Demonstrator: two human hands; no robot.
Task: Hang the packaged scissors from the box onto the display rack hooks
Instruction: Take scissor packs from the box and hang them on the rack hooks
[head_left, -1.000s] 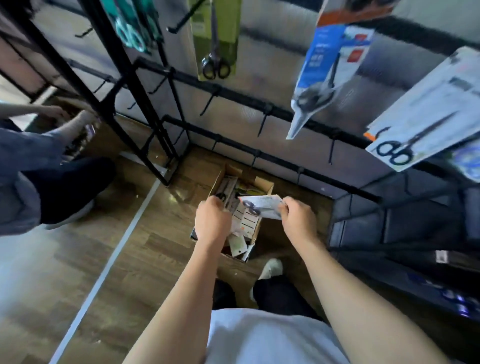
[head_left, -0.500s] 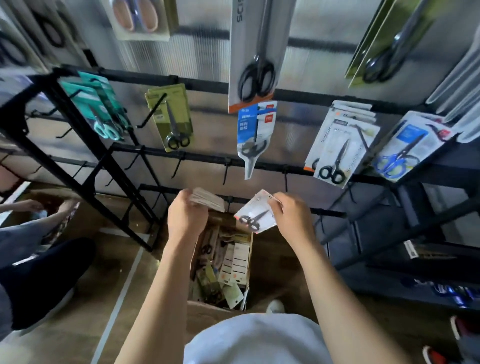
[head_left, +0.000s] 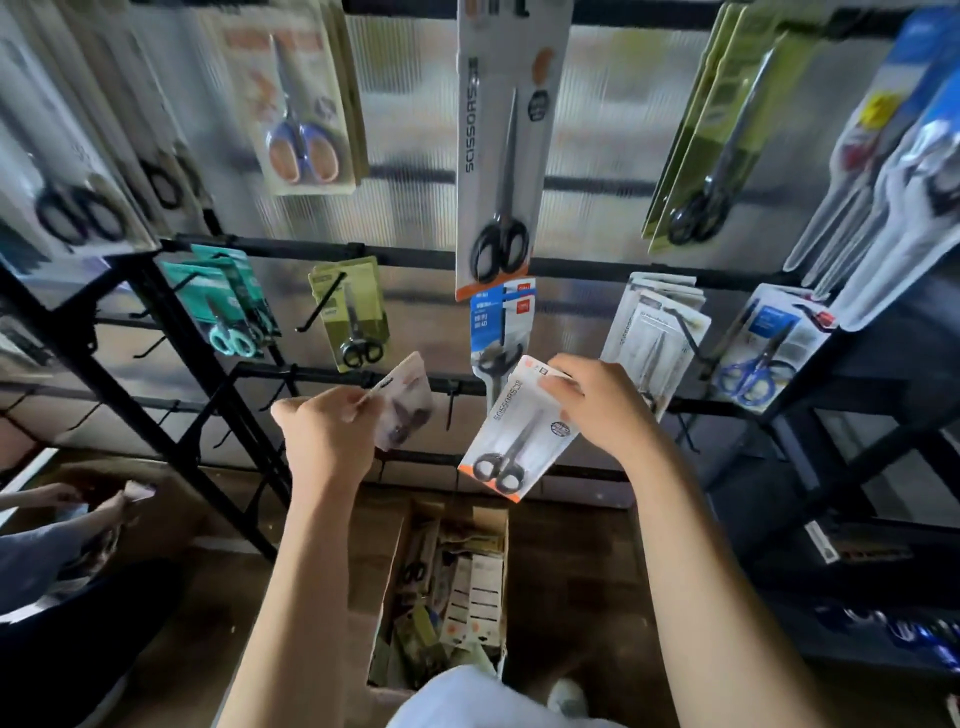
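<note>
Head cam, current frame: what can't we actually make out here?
- Pack in the left hand: motion blur smears its print, so the scissors type is unreadable.
- Hang hole of the pack in the right hand: the fingers cover its top edge.
- Box contents: dark and small, so no count is possible; its near end is hidden behind the white shirt.
- Top-row packs: cut off by the upper frame edge.
</note>
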